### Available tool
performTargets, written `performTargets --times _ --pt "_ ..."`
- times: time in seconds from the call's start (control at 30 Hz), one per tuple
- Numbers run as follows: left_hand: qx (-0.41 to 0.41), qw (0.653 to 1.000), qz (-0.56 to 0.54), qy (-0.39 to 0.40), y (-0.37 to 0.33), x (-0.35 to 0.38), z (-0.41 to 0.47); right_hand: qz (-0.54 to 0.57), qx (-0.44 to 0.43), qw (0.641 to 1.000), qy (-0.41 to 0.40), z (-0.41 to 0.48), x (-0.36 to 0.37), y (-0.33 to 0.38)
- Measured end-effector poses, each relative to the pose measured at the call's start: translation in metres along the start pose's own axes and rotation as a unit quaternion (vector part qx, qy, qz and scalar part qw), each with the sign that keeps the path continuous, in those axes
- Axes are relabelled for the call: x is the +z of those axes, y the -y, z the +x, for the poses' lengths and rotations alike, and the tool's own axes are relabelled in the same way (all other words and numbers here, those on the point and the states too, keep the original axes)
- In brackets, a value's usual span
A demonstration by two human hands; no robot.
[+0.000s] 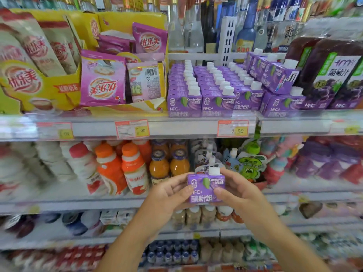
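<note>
A small purple juice carton [205, 188] with a white screw cap is held upright in front of the middle shelf, its printed face toward me. My left hand [167, 199] grips its left side with thumb in front and fingers behind. My right hand [238, 190] grips its right side, thumb across the lower front. Rows of the same purple cartons [214, 89] stand on the shelf above, with one more pack [271, 72] lying tilted on top of them at the right.
The upper shelf edge [176, 129] carries price tags [232, 128]. Pink and yellow milk tea packs [102, 79] fill the upper left, dark grape juice bottles [334, 75] the upper right. Orange and white drink bottles [121, 169] and pouches [249, 163] stand behind my hands.
</note>
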State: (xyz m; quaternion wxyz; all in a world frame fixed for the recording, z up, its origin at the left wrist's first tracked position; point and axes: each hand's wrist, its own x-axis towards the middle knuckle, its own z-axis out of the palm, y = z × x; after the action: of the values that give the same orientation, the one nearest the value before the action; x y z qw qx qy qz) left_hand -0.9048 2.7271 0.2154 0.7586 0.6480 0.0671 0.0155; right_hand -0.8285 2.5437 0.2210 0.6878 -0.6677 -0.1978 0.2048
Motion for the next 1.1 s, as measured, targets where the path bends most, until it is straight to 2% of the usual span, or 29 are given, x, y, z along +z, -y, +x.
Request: performTargets --times 0.13,0.3,0.4,0.5,0.63,0.73,0.8,0.87,1.03,1.1 --pt "-0.007 1.000 -0.004 -0.001 0.006 -0.004 -0.004 0.002 0.007 1.000 -0.016 0.000 0.004 -0.009" --pt "-0.018 0.999 -0.039 -0.005 0.010 -0.008 -0.011 -0.033 -0.029 0.997 -0.067 -0.006 0.015 -0.020" --pt "-0.027 0.997 -0.065 -0.030 0.017 -0.007 -0.013 -0.094 -0.035 0.994 -0.051 -0.012 0.024 -0.028" --pt "-0.035 0.996 -0.066 -0.046 0.024 -0.003 -0.015 -0.129 0.000 0.991 -0.033 -0.017 0.032 -0.033" --pt "-0.033 0.997 -0.049 -0.053 0.029 0.002 -0.014 -0.095 0.002 0.995 -0.035 -0.020 0.033 -0.029" --pt "-0.041 0.999 -0.023 -0.028 0.030 0.003 -0.011 -0.029 0.012 0.999 0.007 -0.022 0.031 -0.022" --pt "-0.049 0.998 -0.045 0.003 0.029 0.006 -0.010 0.011 0.025 0.999 0.032 -0.024 0.031 -0.018" --pt "-0.047 0.996 -0.077 -0.003 0.027 0.010 -0.011 0.017 0.024 0.999 0.027 -0.025 0.031 -0.017" --pt "-0.017 0.996 -0.042 -0.073 0.028 0.014 -0.011 -0.124 -0.018 0.992 0.029 -0.022 0.023 -0.020" --pt "-0.019 0.996 -0.042 -0.070 0.028 0.012 -0.012 -0.115 -0.009 0.993 0.023 -0.020 0.018 -0.023"
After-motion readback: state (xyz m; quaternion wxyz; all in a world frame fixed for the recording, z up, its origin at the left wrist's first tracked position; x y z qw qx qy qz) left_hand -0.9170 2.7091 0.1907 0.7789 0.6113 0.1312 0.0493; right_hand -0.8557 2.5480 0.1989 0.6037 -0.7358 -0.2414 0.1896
